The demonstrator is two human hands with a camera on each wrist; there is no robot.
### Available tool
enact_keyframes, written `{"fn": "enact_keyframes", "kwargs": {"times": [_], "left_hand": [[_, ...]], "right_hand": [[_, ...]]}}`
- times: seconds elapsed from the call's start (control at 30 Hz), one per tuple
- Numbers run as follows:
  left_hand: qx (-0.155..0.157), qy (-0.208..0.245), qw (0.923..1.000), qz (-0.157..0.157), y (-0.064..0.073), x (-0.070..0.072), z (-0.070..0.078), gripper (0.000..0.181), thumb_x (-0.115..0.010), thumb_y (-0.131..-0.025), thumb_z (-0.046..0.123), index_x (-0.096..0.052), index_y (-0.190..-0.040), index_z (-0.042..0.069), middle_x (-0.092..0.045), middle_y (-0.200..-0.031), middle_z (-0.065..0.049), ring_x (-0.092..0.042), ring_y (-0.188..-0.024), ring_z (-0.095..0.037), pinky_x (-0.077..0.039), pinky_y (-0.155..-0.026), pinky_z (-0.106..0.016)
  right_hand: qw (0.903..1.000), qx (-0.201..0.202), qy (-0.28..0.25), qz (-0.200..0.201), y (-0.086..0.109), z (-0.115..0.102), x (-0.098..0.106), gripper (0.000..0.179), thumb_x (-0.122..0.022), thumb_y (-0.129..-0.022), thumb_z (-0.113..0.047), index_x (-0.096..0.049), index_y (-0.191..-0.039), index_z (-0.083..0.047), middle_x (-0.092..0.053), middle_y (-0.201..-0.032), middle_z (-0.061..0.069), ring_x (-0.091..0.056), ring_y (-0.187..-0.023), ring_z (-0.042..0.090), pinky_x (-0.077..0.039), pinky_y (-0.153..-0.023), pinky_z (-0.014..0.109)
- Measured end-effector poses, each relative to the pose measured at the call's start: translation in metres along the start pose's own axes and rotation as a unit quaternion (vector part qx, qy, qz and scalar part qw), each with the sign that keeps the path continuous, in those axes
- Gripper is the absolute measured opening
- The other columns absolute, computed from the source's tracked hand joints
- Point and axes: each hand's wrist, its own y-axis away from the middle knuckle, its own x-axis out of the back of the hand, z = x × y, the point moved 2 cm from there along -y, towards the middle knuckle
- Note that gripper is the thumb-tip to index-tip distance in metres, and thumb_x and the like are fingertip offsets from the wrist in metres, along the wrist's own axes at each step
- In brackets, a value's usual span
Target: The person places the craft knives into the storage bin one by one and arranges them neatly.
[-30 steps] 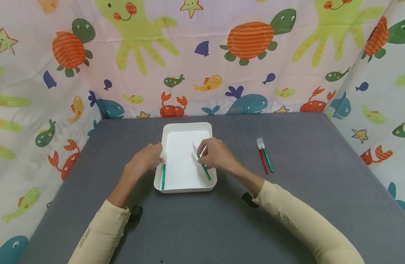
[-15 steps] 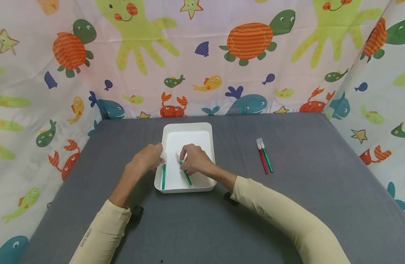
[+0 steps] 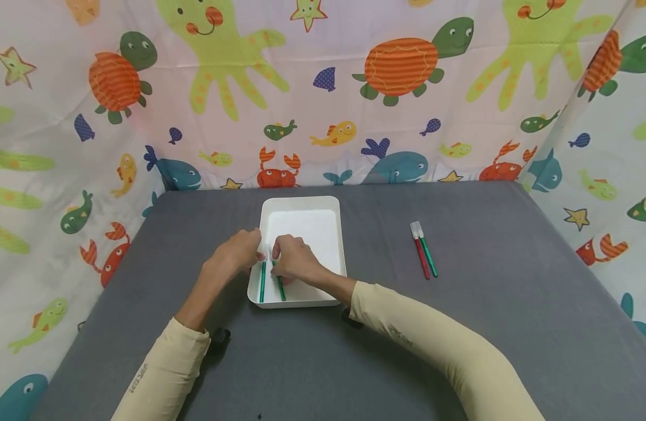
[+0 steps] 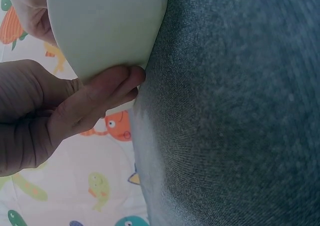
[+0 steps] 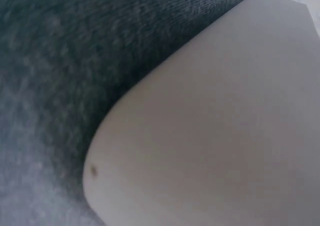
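A white tray (image 3: 314,240) stands on the grey table. At its left wall is my left hand (image 3: 239,250), its thumb over the rim; in the left wrist view the fingers (image 4: 107,86) press the outside of the tray, so the hand grips the wall. One green-handled paintbrush (image 3: 262,282) lies along the inside left, its upper end hidden by that thumb. Just right of it, my right hand (image 3: 296,258) pinches a second green-handled paintbrush (image 3: 280,289), slightly tilted, its pale tip up near the left thumb. Whether this brush touches the tray floor I cannot tell.
Right of the tray, a red paintbrush (image 3: 421,257) and another green paintbrush (image 3: 429,257) lie side by side on the table (image 3: 486,304), white tips away from me. A curtain printed with sea animals (image 3: 401,67) encloses the back and sides. The right wrist view shows only the tray's outer wall (image 5: 210,126) and cloth.
My right hand has moved left across the tray with its green paintbrush, from the right side to beside the lying one. The left hand stays on the tray wall.
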Motion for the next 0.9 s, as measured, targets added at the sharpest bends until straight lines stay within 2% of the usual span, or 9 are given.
{"fn": "enact_keyframes", "kwargs": {"times": [0.23,0.5,0.67,0.9], "left_hand": [[-0.006,-0.009,0.9999,0.001,-0.001,0.001,0.000,0.053,-0.070,-0.098,0.006,-0.048,-0.143,-0.011,-0.070,-0.115,-0.026,-0.072,-0.079,-0.023,-0.059,-0.064,-0.029],[-0.017,-0.010,0.9998,0.006,0.001,0.003,0.001,0.055,-0.068,-0.099,0.002,-0.045,-0.147,-0.014,-0.072,-0.109,-0.025,-0.073,-0.074,-0.021,-0.053,-0.061,-0.028],[-0.021,-0.010,0.9997,0.008,0.001,0.002,0.001,0.054,-0.067,-0.098,-0.002,-0.045,-0.146,-0.014,-0.072,-0.109,-0.024,-0.074,-0.074,-0.021,-0.054,-0.061,-0.028],[-0.017,-0.012,0.9997,0.012,0.002,0.002,0.002,0.061,-0.068,-0.098,-0.001,-0.040,-0.150,-0.015,-0.072,-0.111,-0.026,-0.073,-0.075,-0.023,-0.055,-0.061,-0.028]], "right_hand": [[0.9993,0.027,-0.028,-0.001,0.002,-0.002,-0.006,0.027,-0.083,-0.085,0.000,-0.062,-0.103,0.003,-0.066,-0.091,0.012,-0.073,-0.066,0.017,-0.057,-0.053,0.022],[0.9979,0.062,0.007,0.015,0.001,-0.005,-0.010,0.022,-0.084,-0.085,-0.004,-0.065,-0.094,0.000,-0.067,-0.086,0.008,-0.064,-0.070,0.015,-0.047,-0.056,0.020],[0.9977,0.066,-0.003,0.017,0.002,-0.005,-0.010,0.021,-0.084,-0.085,-0.003,-0.066,-0.093,0.002,-0.066,-0.081,0.007,-0.062,-0.068,0.015,-0.044,-0.055,0.021],[0.9978,0.063,-0.019,0.007,0.004,-0.005,-0.011,0.021,-0.084,-0.085,-0.003,-0.067,-0.093,0.004,-0.064,-0.078,0.005,-0.062,-0.067,0.013,-0.044,-0.055,0.020]]}}
